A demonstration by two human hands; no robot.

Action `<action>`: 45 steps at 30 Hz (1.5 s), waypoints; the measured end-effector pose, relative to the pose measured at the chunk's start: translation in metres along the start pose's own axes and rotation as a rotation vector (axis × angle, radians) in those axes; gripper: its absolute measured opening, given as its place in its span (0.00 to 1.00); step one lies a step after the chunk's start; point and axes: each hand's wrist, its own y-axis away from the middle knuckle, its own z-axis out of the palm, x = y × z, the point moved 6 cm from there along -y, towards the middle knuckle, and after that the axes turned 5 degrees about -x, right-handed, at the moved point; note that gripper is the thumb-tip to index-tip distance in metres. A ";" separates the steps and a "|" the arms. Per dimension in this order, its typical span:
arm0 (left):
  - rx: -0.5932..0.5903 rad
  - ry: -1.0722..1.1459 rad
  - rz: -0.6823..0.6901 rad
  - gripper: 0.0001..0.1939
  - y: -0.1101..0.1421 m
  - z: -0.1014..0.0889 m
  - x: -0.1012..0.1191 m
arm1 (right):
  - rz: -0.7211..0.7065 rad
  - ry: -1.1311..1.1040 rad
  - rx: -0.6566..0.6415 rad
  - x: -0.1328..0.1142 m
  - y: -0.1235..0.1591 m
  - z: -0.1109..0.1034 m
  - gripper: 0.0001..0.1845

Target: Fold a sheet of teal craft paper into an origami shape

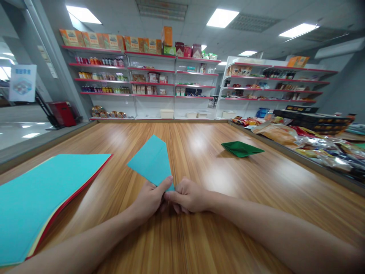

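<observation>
A folded sheet of light blue paper (pixel 154 160), kite-shaped with a crease near its right edge, is held up over the wooden table (pixel 137 236). My left hand (pixel 152 198) grips its lower edge, thumb on top and fingers underneath. Close against it, my right hand (pixel 189 196) has its fingers curled and pinches the paper's bottom corner. The fingers partly hide that corner. To the right, a folded dark green paper piece (pixel 242 149) with pointed ends rests on the table.
At the left lies a stack of coloured paper (pixel 48 198), blue on top with yellow and red edges below. Bagged snacks (pixel 285 137) and black boxes (pixel 313 120) stand beyond the table's right edge. Stocked shelves (pixel 151 83) line the back.
</observation>
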 end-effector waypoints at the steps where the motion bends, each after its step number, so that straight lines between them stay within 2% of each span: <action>1: 0.004 -0.019 0.003 0.27 0.000 0.000 0.001 | -0.024 0.066 0.029 -0.002 0.000 -0.002 0.33; 5: 0.070 -0.063 0.012 0.27 0.003 -0.004 0.005 | -0.077 0.271 0.154 -0.007 0.001 -0.009 0.31; 12: 0.149 0.044 0.007 0.27 0.006 -0.005 0.010 | -0.004 -0.016 0.020 -0.001 0.000 -0.006 0.36; 19: 0.175 0.000 0.032 0.28 0.005 -0.006 0.008 | -0.032 -0.019 0.065 -0.005 0.000 -0.010 0.37; 25: 0.072 0.004 0.030 0.28 0.001 -0.005 0.010 | -0.031 -0.149 0.133 0.000 0.001 -0.015 0.38; 28: 0.027 0.042 -0.007 0.29 0.003 -0.005 0.009 | -0.002 -0.176 0.016 0.002 0.002 -0.011 0.37; 33: -0.193 0.068 -0.014 0.30 0.009 0.007 0.012 | -0.127 -0.240 -0.163 -0.007 0.004 -0.001 0.28; 39: -0.308 0.023 -0.001 0.30 0.011 0.017 0.010 | -0.160 -0.335 -0.244 -0.015 0.002 0.009 0.21; 43: -0.351 0.031 0.023 0.31 0.011 0.017 0.014 | -0.125 -0.345 -0.205 -0.012 0.002 0.005 0.26; 45: -0.407 0.042 0.026 0.31 0.012 0.019 0.016 | -0.128 -0.360 -0.231 -0.012 0.003 0.005 0.29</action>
